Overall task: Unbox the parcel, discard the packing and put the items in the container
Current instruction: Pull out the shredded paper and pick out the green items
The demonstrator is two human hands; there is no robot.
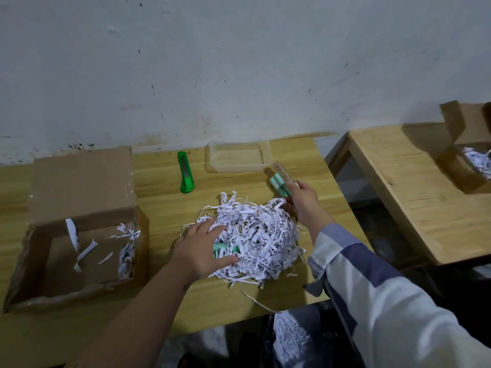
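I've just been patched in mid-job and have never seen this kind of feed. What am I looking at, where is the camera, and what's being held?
There is no machine here: a person works with bare hands, and the single picture comes from a camera on their head, looking forward and down. The wooden table carries an opened cardboard box with a few paper strips left inside, a pile of shredded paper, a green utility knife and an empty clear plastic container. The left hand rests on the pile around a mint-green tube half buried in it. The right hand holds a clear pack of mint-green tubes just in front of the container. A second table stands to the right.
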